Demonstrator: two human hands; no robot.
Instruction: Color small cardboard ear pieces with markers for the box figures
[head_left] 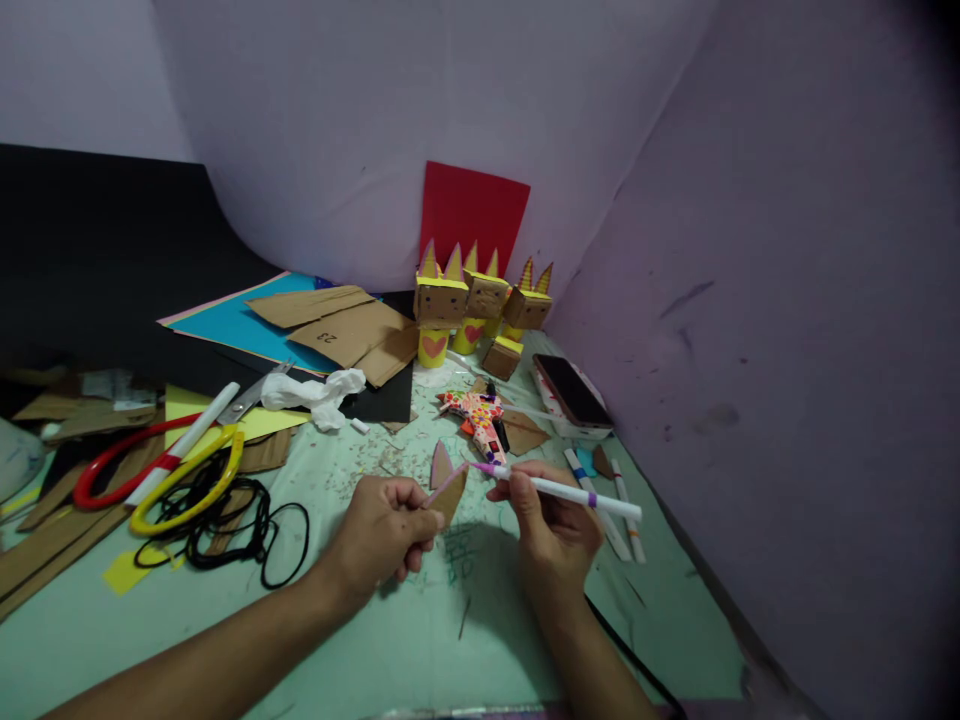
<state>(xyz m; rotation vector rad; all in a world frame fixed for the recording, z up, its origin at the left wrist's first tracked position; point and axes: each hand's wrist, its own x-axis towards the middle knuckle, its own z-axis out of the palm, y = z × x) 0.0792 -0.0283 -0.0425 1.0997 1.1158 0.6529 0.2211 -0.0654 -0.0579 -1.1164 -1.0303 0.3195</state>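
Observation:
My left hand (394,525) pinches a pointed piece of cardboard (451,496) with a purple-coloured edge, its tip turned up and to the right. In my right hand (555,525) is a white felt-tip pen (574,492) with a purple band. Its purple nib is close to the tip of the cardboard; whether they touch I cannot tell. Just behind lies a second pointed cardboard piece (440,464), also edged in purple. A glue gun (480,415) covered in a colourful pattern rests beyond my hands.
Cardboard figures with pointed ears (441,300) stand at the back before a red sheet (474,215). To the left are scissors (187,470) with red and yellow handles, a tangled black cord (225,520) and cardboard sheets (352,330). A phone (574,390) and more pens (628,510) lie right.

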